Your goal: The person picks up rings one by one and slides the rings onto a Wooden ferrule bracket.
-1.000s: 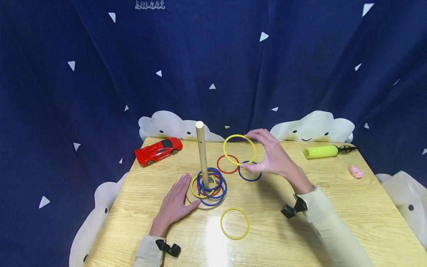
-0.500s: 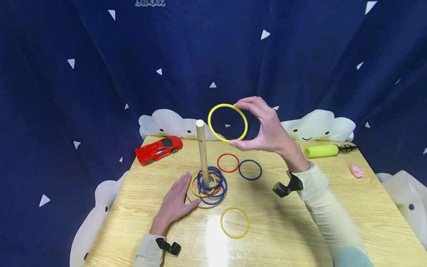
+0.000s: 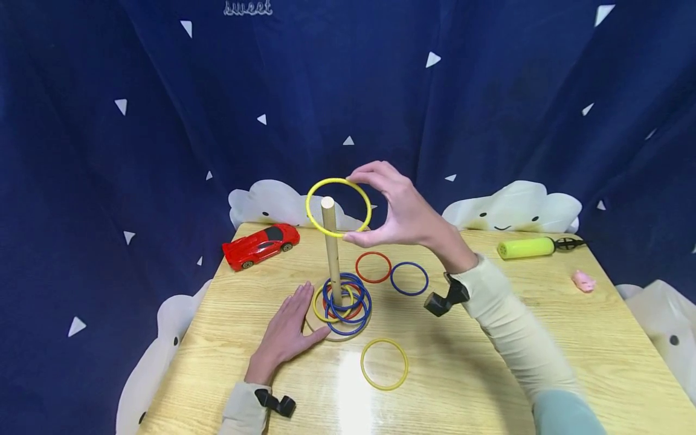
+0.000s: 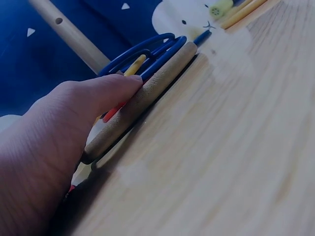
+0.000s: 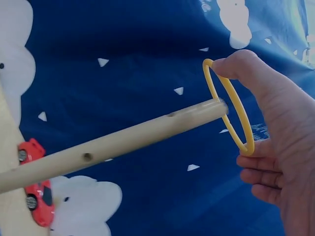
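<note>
My right hand (image 3: 399, 208) pinches a yellow ring (image 3: 310, 217) by its right side, thumb below and fingers above. In the head view the ring encircles the top of the upright wooden peg (image 3: 331, 260); in the right wrist view the peg's tip (image 5: 214, 107) sits right at the ring's opening. My left hand (image 3: 285, 329) rests with straight fingers against the left edge of the round wooden base (image 3: 316, 326). Its thumb lies at the base's front rim, near the rings there. Several blue rings (image 3: 361, 329), a yellow one and red lie around the peg's foot.
On the table lie a red ring (image 3: 373, 282), a blue ring (image 3: 409, 294) touching or near it, and another yellow ring (image 3: 362, 374) in front. A red toy car (image 3: 261, 246) stands back left. A yellow-green pump (image 3: 524, 248) and small pink toy (image 3: 583, 281) lie right.
My right hand has lifted the yellow ring from above the red and blue rings, then carried it left to the peg's top. The left hand has stayed at the base.
</note>
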`<state>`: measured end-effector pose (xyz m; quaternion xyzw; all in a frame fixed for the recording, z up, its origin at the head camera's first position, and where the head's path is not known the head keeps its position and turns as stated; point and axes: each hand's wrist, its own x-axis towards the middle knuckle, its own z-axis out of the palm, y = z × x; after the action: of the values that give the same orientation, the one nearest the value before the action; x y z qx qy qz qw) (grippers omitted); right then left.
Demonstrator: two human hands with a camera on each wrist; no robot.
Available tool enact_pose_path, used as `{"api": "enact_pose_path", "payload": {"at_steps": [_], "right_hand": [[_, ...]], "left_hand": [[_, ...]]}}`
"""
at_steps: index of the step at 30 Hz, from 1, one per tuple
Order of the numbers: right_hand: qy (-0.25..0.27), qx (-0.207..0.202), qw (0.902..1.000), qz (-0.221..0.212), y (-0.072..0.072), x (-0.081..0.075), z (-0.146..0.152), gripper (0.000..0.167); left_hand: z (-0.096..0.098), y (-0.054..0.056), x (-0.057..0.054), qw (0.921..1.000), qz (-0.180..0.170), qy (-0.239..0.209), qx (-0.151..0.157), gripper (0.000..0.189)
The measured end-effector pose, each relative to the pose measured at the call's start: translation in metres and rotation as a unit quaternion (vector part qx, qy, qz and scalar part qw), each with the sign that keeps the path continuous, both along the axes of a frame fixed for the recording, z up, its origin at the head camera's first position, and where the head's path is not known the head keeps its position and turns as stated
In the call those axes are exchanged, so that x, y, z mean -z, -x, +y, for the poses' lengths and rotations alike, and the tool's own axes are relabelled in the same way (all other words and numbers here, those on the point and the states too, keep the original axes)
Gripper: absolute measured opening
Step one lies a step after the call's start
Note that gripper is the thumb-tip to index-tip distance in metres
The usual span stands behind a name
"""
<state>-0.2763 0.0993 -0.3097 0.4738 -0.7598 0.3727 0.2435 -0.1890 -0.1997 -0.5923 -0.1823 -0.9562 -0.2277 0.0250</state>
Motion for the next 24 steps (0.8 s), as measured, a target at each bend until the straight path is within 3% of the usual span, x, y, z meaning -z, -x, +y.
{"api": "enact_pose_path", "payload": {"at_steps": [11,24], "right_hand": [[-0.061,0.023,0.9975,-0.028,-0.005,0.051,-0.015,0.085],[-0.132,0.066,0.9850,-0.089,-0.015,0.166,-0.018,0.090]], "left_hand": [[0.000,0.000,-0.002,1.0000,0.007,0.005,0.003,0.109],[0.000,0.001,-0.001,0.9999,0.016,0.003,-0.002,0.109]]}}
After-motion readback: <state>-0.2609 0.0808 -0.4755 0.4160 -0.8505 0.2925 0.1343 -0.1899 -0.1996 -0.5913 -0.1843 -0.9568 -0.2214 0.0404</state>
